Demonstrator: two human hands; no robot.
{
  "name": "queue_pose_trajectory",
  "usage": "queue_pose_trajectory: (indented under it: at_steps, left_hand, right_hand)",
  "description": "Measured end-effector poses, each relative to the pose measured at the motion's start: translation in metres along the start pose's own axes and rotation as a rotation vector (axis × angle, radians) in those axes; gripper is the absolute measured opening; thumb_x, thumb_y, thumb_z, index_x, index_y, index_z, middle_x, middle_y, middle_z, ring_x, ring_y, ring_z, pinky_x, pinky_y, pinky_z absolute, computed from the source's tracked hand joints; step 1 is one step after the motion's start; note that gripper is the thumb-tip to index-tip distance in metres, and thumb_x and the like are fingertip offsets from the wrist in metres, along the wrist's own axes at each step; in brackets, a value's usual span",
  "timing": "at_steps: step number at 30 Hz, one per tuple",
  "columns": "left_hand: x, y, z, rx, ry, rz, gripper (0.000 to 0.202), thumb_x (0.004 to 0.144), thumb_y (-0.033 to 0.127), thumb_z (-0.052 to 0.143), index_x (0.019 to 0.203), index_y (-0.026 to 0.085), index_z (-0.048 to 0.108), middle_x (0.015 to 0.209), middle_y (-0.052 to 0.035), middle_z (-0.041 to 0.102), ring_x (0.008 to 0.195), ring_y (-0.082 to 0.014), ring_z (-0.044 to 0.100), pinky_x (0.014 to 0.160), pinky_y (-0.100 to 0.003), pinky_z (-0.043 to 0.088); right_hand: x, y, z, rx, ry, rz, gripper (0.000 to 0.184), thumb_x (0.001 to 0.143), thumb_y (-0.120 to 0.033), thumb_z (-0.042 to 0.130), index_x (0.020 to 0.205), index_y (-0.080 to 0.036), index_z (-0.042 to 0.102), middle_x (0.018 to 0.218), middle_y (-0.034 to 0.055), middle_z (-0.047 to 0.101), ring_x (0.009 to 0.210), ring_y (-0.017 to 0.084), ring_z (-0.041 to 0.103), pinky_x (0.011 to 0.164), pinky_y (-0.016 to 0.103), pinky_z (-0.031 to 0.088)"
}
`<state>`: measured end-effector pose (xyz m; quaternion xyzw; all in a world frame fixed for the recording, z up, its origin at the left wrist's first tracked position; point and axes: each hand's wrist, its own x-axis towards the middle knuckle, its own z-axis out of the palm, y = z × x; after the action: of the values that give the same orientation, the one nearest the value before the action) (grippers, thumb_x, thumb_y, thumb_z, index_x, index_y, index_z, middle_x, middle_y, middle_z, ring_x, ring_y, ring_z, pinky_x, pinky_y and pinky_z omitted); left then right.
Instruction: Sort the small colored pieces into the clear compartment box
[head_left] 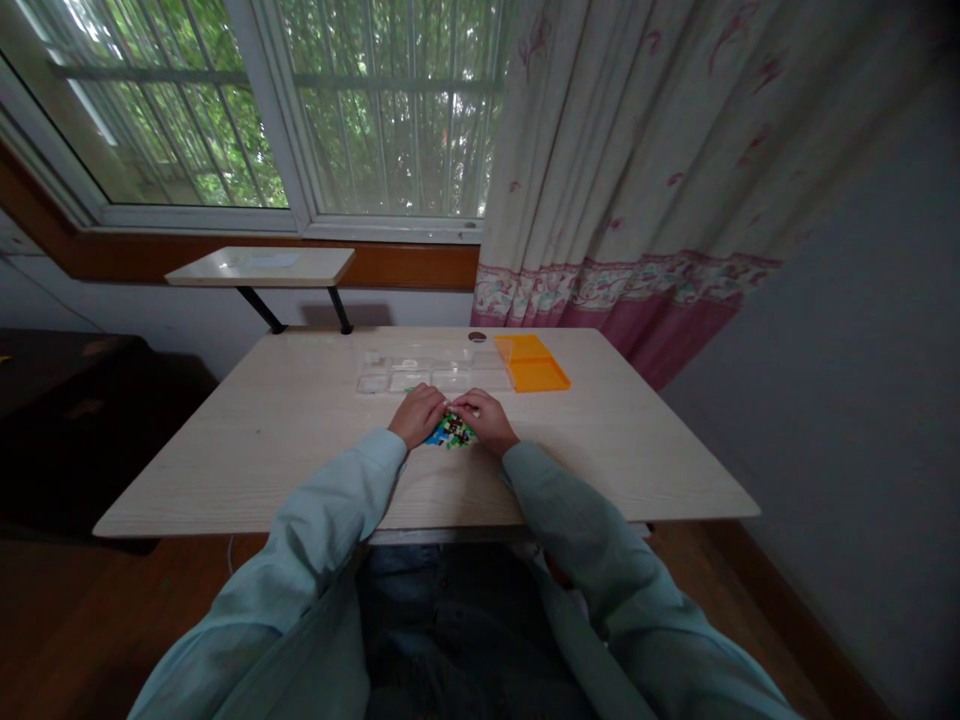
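Observation:
Both of my hands meet over a small pile of colourful pieces (pixel 453 430), blue, green, brown and white, on the wooden table. My left hand (pixel 418 414) comes in from the left, its fingers bent together at the pile's far edge. From the other side, my right hand (pixel 486 418) reaches in with its fingertips pinched close to the left ones. A tiny pale bit shows between the fingertips, too small to name. Just beyond the hands lies a clear plastic compartment box (pixel 450 380), with a bit of green by its near edge.
An orange plastic case (pixel 541 374) lies open right of the clear box. A round dark grommet (pixel 477 337) sits near the table's back edge. At the back left, a small raised shelf (pixel 300 266) stands on black legs. A curtain (pixel 600 200) hangs behind the table.

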<state>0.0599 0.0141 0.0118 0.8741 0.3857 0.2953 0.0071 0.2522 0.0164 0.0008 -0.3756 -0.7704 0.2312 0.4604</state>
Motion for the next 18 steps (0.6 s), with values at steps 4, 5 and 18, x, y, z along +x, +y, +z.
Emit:
queue_pose_trajectory:
  at_steps: [4,5,18]
  left_hand:
    - [0.0,-0.002,0.002,-0.025,0.013,-0.003,0.035,0.099,0.034,0.032,0.083,0.019,0.059,0.082,-0.0064,0.058,0.084,-0.021,0.05,0.083,-0.037,0.041]
    - [0.0,-0.002,0.002,-0.028,0.025,-0.012,0.035,0.099,0.034,0.032,0.084,0.019,0.059,0.082,-0.0065,0.058,0.085,-0.0211,0.05,0.083,-0.037,0.041]
    - [-0.011,-0.041,-0.012,-0.006,0.343,-0.326,0.026,0.094,0.037,0.045,0.084,0.021,0.063,0.085,-0.0065,0.061,0.087,-0.0226,0.052,0.084,-0.038,0.041]
  right_hand:
    - [0.0,0.0,-0.001,-0.033,-0.005,0.002,0.021,0.087,-0.039,0.061,0.085,-0.021,0.073,0.078,0.0037,0.063,0.078,0.016,0.057,0.073,0.029,0.047]
    - [0.001,0.0,-0.001,-0.041,-0.002,0.003,0.022,0.087,-0.039,0.06,0.086,-0.021,0.073,0.078,0.0039,0.064,0.079,0.016,0.058,0.074,0.029,0.047]
    - [0.002,0.024,-0.03,-0.19,0.064,0.178,0.018,0.081,-0.034,0.065,0.079,-0.018,0.073,0.077,0.0042,0.064,0.071,0.015,0.057,0.071,0.028,0.047]
